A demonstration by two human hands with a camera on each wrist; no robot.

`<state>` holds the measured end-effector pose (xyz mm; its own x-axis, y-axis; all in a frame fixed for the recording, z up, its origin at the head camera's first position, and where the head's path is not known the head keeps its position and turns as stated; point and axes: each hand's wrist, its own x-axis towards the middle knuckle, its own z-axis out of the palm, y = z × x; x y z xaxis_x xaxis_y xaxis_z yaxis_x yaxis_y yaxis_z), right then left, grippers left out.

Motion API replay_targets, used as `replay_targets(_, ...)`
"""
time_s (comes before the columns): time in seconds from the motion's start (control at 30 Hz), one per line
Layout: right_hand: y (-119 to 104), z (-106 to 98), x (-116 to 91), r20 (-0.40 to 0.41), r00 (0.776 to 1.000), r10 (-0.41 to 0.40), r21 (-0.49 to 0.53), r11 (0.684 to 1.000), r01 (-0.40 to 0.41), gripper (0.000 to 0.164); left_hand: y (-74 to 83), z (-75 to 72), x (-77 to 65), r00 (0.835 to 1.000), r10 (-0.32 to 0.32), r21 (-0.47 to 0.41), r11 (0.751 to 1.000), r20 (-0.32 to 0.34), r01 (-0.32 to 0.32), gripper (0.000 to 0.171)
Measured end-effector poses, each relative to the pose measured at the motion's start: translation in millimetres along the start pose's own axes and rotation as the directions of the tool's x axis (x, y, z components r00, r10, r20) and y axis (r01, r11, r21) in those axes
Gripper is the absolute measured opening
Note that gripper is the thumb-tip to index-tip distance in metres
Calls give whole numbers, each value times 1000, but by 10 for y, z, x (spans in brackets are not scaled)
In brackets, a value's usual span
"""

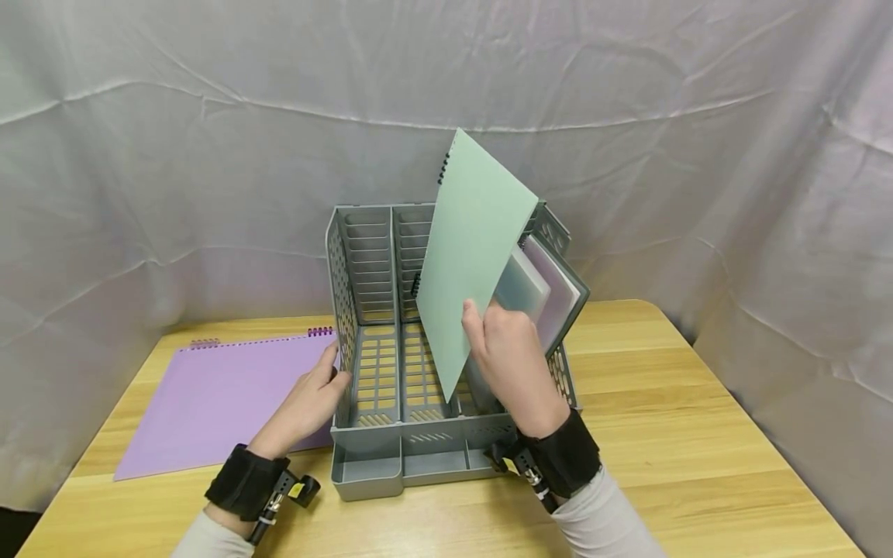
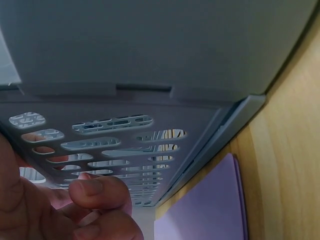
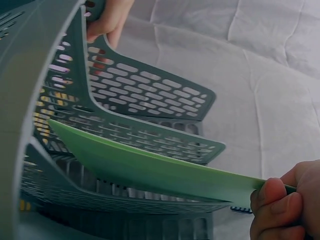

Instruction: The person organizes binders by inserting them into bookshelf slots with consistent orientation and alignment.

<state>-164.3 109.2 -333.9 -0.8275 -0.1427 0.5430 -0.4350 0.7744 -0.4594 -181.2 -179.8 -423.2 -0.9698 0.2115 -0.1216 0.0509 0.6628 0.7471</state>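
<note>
My right hand pinches a light green spiral notebook by its near edge. The notebook is tilted upright over the middle of a grey desktop file organizer, its black coils facing left. In the right wrist view the lower part of the green notebook is between two slotted dividers, and the fingers grip its edge. My left hand holds the organizer's left side wall, with fingers on both sides of it. The left wrist view has curled fingers against this slotted wall.
A purple spiral notebook lies flat on the wooden table, left of the organizer. Translucent-covered notebooks lean in the organizer's right side. Low trays run along its front. A grey curtain hangs behind the table.
</note>
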Motion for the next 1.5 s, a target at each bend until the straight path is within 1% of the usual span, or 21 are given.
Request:
replay_targets(0.23, 43, 132, -30, -24, 1000, -19, -25, 1000, 19, 51, -17, 5, -4, 1000, 1, -13, 1000, -3, -2, 71)
replay_targets(0.43, 69, 203, -78, -4, 1000, -10, -25, 1000, 10, 51, -21, 5, 0, 1000, -1, -15, 1000, -2, 1, 71)
replay_targets(0.7, 83, 252, -136, 15, 1000, 1, -16, 1000, -1, 51, -28, 12, -7, 1000, 3, -10, 1000, -6, -3, 71)
replay_targets(0.87, 100, 288, -164, 14, 1000, 11, -11, 1000, -11, 50, -37, 12, 1, 1000, 1, -20, 1000, -6, -1, 70)
replay_targets(1.5, 112, 354, -260, -10, 1000, -20, -34, 999, 20, 51, -24, 2, -2, 1000, -2, -22, 1000, -1, 2, 70)
